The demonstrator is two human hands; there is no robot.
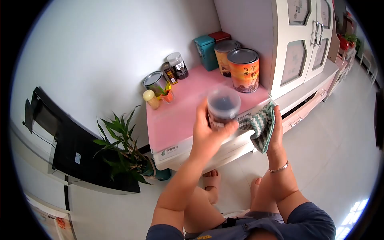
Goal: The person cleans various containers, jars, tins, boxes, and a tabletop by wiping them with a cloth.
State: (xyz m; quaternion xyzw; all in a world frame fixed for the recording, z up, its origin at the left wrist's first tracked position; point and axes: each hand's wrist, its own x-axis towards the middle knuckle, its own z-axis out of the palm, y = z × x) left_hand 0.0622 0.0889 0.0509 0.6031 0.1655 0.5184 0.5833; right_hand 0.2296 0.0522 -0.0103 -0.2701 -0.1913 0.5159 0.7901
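My left hand (pixel 210 130) is wrapped round a clear plastic jar (pixel 224 105) with a translucent lid and dark contents, held above the front edge of the pink cabinet top. The jar is a little blurred. In my right hand (pixel 276 134) is a green and white patterned cloth (pixel 262 126), pressed between palm and fingers and hanging down beside the jar. Part of the cloth reaches toward the jar's side; whether it touches I cannot tell.
On the pink cabinet top (pixel 180 116) stand orange tea tins (pixel 244 74), a teal canister (pixel 207 54), another dark-filled jar (pixel 178 66), a metal tin (pixel 154 80), a cream-topped bottle (pixel 151 99) and a tiny potted plant (pixel 166 95). A leafy plant (pixel 124 140) is left, a white cupboard (pixel 298 52) right.
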